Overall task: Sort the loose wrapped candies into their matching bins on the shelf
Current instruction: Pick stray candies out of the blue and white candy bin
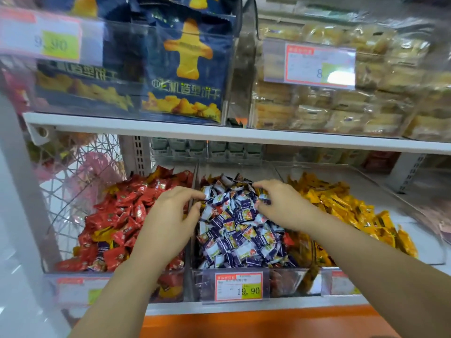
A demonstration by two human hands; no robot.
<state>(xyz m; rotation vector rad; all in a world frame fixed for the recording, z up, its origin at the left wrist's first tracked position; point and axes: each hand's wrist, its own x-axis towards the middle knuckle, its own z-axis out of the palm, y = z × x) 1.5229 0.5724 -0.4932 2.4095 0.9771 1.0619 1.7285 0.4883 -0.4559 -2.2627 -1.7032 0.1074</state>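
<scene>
Head view | purple-and-white foil-wrapped candies [234, 230] heap in clear plastic middle bin [285, 281], frame centre | right hand [280, 206] pinches one; left hand [170, 215] grasp unclear | likely light, slippery: pinch crimped wrapper ends

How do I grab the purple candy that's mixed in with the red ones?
Probably from straight above. The stray purple-and-white wrapped candy lies on top of the red wrapped candies, and the clear plastic bin wall blocks the front. Pinch its two long edges.

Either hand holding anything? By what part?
Right hand pinches a purple candy, seemingly by one end. Left hand curls at the purple pile; hold cannot be told.
</scene>
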